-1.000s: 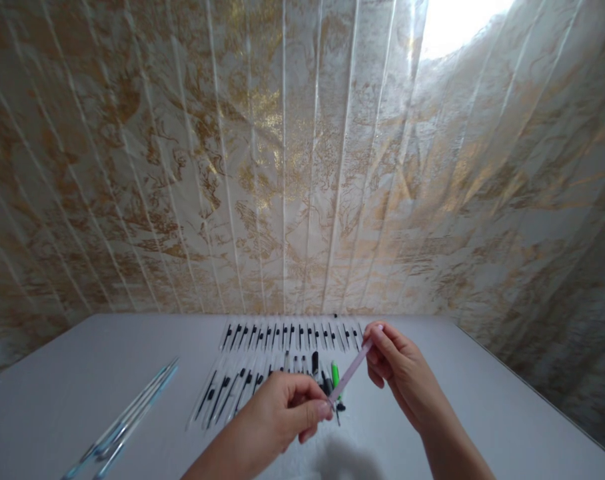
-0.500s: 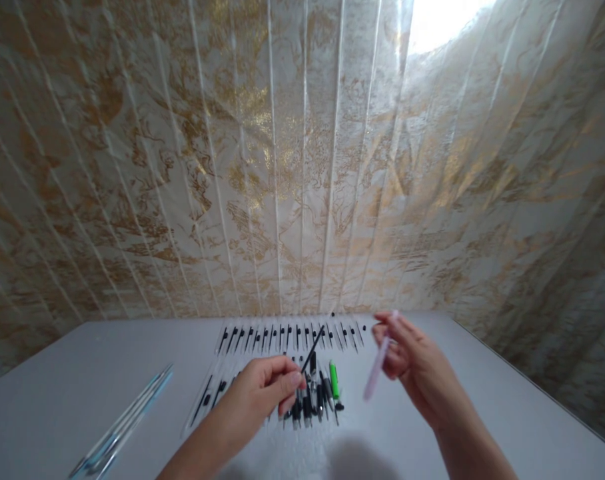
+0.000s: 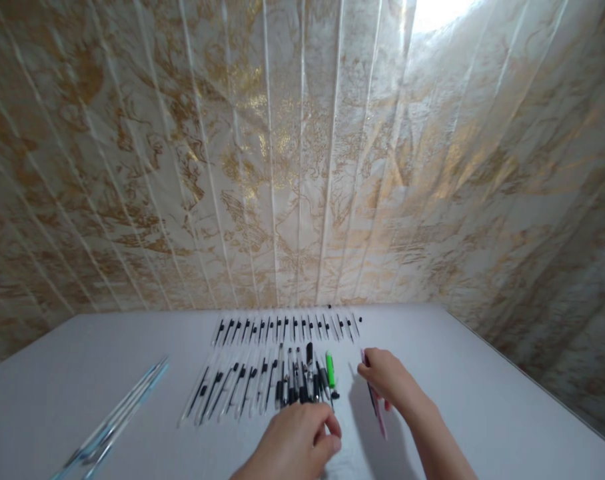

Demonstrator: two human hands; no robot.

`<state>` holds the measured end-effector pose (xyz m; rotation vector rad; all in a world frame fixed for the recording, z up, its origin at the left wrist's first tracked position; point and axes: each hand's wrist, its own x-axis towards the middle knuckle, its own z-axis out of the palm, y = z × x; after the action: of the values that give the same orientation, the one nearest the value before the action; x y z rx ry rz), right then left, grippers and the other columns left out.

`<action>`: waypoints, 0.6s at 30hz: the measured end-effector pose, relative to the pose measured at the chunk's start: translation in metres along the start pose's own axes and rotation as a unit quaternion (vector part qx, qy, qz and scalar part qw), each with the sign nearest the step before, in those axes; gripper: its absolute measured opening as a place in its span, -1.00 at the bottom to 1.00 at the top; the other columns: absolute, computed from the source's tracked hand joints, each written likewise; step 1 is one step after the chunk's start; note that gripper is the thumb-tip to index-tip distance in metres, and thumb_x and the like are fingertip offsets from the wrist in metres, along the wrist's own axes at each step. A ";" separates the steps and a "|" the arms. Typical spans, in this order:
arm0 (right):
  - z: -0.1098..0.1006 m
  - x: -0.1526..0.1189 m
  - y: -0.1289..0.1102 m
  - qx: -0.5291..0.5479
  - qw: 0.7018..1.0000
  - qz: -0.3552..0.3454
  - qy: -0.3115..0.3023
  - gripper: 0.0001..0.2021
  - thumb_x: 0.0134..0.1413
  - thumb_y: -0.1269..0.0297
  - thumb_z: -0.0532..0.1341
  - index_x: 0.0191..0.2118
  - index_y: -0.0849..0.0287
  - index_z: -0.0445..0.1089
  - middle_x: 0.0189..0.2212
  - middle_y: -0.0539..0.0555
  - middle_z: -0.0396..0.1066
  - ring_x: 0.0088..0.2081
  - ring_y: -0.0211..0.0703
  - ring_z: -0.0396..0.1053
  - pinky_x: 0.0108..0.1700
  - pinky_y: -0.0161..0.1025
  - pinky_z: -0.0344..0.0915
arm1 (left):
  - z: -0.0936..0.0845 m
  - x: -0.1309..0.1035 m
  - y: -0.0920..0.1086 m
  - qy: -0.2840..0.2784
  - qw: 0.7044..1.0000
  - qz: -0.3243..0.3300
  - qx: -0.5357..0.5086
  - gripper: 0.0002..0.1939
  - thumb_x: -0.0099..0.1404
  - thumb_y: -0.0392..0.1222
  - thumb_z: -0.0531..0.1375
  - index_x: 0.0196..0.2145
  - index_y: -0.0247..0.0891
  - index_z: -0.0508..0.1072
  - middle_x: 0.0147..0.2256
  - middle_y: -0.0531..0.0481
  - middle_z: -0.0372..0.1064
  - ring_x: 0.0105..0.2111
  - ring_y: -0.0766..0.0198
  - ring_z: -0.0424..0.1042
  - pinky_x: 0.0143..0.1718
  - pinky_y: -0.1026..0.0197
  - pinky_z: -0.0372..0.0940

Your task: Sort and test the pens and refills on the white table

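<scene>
My right hand [image 3: 390, 379], to the right of the pens, grips a pink pen barrel [image 3: 381, 420] tilted over the table. A thin dark stick [image 3: 372, 400], like a refill, lies along the barrel in the same grip. My left hand [image 3: 302, 437] is at the near end of a cluster of black and clear pens [image 3: 296, 377] and covers some of their lower ends. Its fingers are curled, with thumb and index tip close together; whether anything is between them is hidden. A bright green pen [image 3: 330, 370] lies between the cluster and my right hand.
Clear barrels with dark refills and black caps form a back row [image 3: 282, 328] and a nearer row [image 3: 227, 393]. Long blue-and-clear rods [image 3: 120, 413] lie at left on the white table [image 3: 132, 340]. A patterned gold-and-silver sheet [image 3: 292, 167] hangs behind.
My right hand has lowered with the pink barrel, and a dark stick now shows beside it. My left hand has moved down and right; the dark stick it held is no longer visible there.
</scene>
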<state>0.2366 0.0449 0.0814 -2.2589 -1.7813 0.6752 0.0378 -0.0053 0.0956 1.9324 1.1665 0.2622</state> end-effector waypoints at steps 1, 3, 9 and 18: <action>0.005 0.006 0.002 -0.020 1.000 0.007 0.019 -0.86 0.02 0.44 0.05 -0.46 0.23 0.33 -0.52 0.19 0.46 -0.54 -0.08 0.46 -0.52 -0.28 0.27 | 0.002 0.001 -0.001 0.002 1.000 0.005 0.022 -0.77 0.13 -0.25 0.08 -0.33 -0.20 0.53 -0.59 0.10 0.34 -0.52 0.30 0.32 -0.46 0.32 0.06; 0.015 0.014 0.003 -0.052 0.997 0.013 0.057 -0.83 0.09 0.39 0.04 -0.37 0.26 0.38 -0.33 0.33 0.50 -0.28 0.07 0.50 -0.33 -0.19 0.30 | 0.003 0.003 -0.004 0.009 0.999 0.013 0.052 -0.79 0.12 -0.24 0.09 -0.35 -0.18 0.53 -0.55 0.09 0.39 -0.50 0.29 0.33 -0.46 0.31 0.05; 0.021 0.014 0.002 -0.082 0.995 0.007 0.049 -0.75 0.14 0.20 0.08 -0.34 0.24 0.42 -0.34 0.32 0.52 -0.24 0.10 0.49 -0.30 -0.18 0.28 | -0.005 -0.002 -0.005 0.040 0.998 0.020 0.051 -0.77 0.19 -0.18 0.06 -0.37 -0.18 0.52 -0.50 0.05 0.44 -0.47 0.25 0.36 -0.47 0.30 0.06; 0.019 -0.002 -0.014 -0.069 0.998 -0.010 0.005 -0.88 0.04 0.34 0.15 -0.36 0.21 0.43 -0.58 0.14 0.49 -0.48 -0.07 0.49 -0.41 -0.28 0.27 | -0.016 -0.007 0.001 0.063 0.997 0.010 0.051 -0.79 0.23 -0.17 0.07 -0.40 -0.18 0.51 -0.52 0.06 0.42 -0.47 0.24 0.36 -0.47 0.28 0.04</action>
<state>0.2158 0.0437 0.0712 -2.3221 -1.8980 0.5534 0.0251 -0.0024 0.1083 2.0409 1.2655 0.3462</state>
